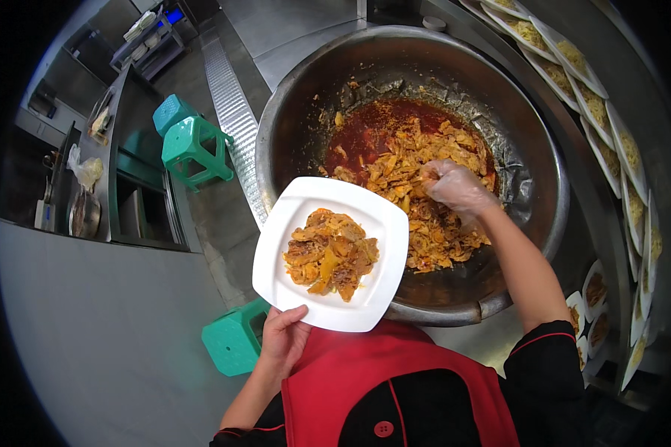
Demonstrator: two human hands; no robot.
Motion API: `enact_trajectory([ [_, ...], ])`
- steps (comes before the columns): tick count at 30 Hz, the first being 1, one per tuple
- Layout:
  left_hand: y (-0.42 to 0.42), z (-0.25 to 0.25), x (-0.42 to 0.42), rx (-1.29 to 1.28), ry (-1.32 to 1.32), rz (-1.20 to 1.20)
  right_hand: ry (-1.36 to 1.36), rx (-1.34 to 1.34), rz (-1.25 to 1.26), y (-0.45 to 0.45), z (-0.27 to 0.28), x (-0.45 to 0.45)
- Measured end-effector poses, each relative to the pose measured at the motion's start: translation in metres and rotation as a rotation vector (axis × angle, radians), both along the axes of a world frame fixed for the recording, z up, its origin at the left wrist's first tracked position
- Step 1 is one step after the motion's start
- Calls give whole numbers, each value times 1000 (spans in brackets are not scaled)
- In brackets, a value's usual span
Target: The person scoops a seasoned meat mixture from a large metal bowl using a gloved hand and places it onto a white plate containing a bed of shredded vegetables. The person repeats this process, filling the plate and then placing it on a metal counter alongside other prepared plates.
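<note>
My left hand (pixel 291 335) grips the near edge of a white square plate (pixel 274 262), thumb on the rim. A mound of sliced, sauced meat (pixel 330 251) lies in the middle of the plate, which overlaps the left rim of a large round metal basin (pixel 551 167). Inside the basin, more sliced food (pixel 414 162) is heaped beside dark red oily sauce (pixel 363 131). My right hand (pixel 453 184), in a clear plastic glove, is over that heap with its fingers curled. Whether it has food in it is hidden.
Overlapping white plates of pale shredded food (pixel 598 109) line the shelf at right. Filled dishes (pixel 595 290) stand below them. Green plastic stools (pixel 187 139) and another stool (pixel 232 341) are at left. A metal counter (pixel 103 151) holds a pot (pixel 84 215).
</note>
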State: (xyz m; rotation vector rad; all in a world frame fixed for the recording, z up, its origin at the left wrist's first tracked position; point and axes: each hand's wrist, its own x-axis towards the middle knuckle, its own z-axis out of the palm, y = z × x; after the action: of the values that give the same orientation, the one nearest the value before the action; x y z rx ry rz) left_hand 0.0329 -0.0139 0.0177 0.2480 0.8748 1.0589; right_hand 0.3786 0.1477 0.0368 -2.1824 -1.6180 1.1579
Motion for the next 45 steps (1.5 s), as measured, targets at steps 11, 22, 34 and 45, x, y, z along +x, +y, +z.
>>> enact_trajectory([
  [11,2,1,1,11,-24,-16,-242,463,298,-33,-38,76],
  [22,2,-1,1,24,-23,-13,-640,542,856,-42,-35,33],
  [34,3,-2,-1,28,-56,-30,-398,492,594,-41,-38,34],
  [45,1,-5,-4,36,-61,-39,-450,616,523,-43,-42,20],
])
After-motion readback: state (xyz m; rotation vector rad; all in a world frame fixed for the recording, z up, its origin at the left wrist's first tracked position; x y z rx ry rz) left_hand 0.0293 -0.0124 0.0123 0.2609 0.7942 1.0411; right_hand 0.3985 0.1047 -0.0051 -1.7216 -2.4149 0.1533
